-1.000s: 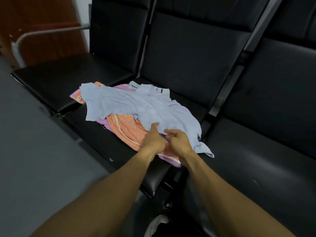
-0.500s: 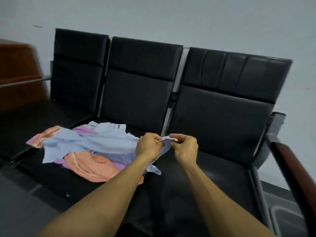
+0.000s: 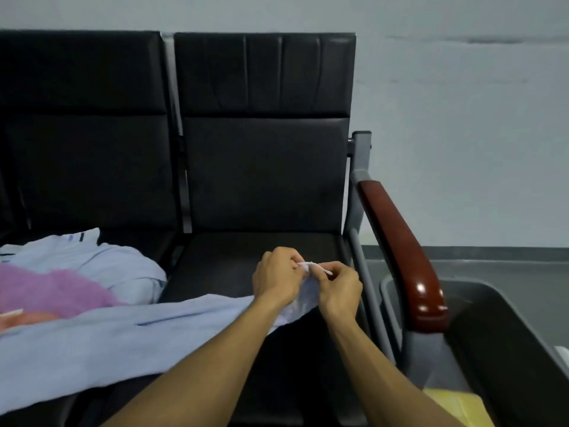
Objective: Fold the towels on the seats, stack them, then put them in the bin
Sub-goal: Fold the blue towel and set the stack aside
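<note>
A light blue towel (image 3: 92, 343) stretches from the lower left across to the right seat (image 3: 246, 257). My left hand (image 3: 275, 277) and my right hand (image 3: 338, 286) pinch its corner together above that seat's front. On the middle seat lie a purple towel (image 3: 46, 291), a second pale blue cloth (image 3: 117, 263) behind it and a bit of orange towel (image 3: 27, 318). The dark grey bin (image 3: 505, 328) stands right of the armrest, with something yellow (image 3: 458, 408) inside it.
The black seats stand in a row against a grey wall. A red-brown armrest (image 3: 400, 251) on a grey metal frame (image 3: 360, 186) separates the right seat from the bin. Grey floor shows behind the bin.
Both hands carried the blue towel's corner rightward off the pile to the right seat, uncovering the purple towel. The view swung right and the bin came into sight.
</note>
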`<state>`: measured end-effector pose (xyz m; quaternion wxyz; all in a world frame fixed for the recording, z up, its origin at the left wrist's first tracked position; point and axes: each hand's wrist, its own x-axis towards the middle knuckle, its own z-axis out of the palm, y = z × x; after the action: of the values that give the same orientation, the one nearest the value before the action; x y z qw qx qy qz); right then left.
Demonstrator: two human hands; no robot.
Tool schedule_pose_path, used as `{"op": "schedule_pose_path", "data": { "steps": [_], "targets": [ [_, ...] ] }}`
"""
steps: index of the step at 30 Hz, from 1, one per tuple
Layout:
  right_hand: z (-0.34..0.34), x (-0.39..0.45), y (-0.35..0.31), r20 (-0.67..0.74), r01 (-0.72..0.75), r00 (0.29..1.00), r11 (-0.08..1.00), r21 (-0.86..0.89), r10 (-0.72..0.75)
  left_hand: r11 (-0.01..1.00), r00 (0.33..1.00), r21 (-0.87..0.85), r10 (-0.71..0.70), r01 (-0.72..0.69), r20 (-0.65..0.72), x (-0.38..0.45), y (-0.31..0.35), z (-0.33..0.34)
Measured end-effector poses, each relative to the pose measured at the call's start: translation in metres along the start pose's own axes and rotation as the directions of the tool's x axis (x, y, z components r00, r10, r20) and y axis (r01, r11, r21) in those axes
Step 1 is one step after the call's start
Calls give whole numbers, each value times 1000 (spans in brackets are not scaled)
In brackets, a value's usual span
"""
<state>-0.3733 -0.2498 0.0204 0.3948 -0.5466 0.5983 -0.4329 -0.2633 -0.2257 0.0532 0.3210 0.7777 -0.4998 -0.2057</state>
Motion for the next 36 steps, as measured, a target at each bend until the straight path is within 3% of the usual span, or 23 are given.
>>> {"op": "schedule_pose_path", "data": {
  "steps": [3,7,13,18,21,24,26,29,32,34,36],
  "targets": [
    [15,-1,25,28,-6,1000,1000,-31,7,997,998,31,-70,70,-4,5,-26,20],
    [39,5,37,127,71,990,991,-110,-57,999,998,32,-43,44,-42,8,-66,39],
    [50,9,29,300,110,951,990,-83,-81,986,999,-167,-24,31,39,-2,-91,47],
    [53,26,19,319,102,945,991,-86,-70,979,999,-201,-39,40,5,10,-92,36],
    [56,27,15,459,108,885,993,-41,-77,968,994,-243,-78,57,-77,17,-98,17],
    [59,25,12,548,203,829,973,-106,-113,964,995,-267,-44,17,-95,21,-100,-4],
    [57,24,12,497,207,858,972,-109,-127,979,999,-206,5,-12,-32,13,-101,-14],
    [54,23,10,383,118,918,993,-24,-100,993,994,58,97,-100,53,-3,-107,-23],
    [53,19,10,283,7,958,996,87,-32,967,995,235,96,-99,26,-11,-121,-30],
    [51,21,10,213,-13,977,998,59,0,976,998,214,51,-41,-44,-11,-132,-38],
    [51,23,11,286,42,958,995,-91,-15,994,995,106,37,-27,-92,-7,-132,-45]
  ]
}}
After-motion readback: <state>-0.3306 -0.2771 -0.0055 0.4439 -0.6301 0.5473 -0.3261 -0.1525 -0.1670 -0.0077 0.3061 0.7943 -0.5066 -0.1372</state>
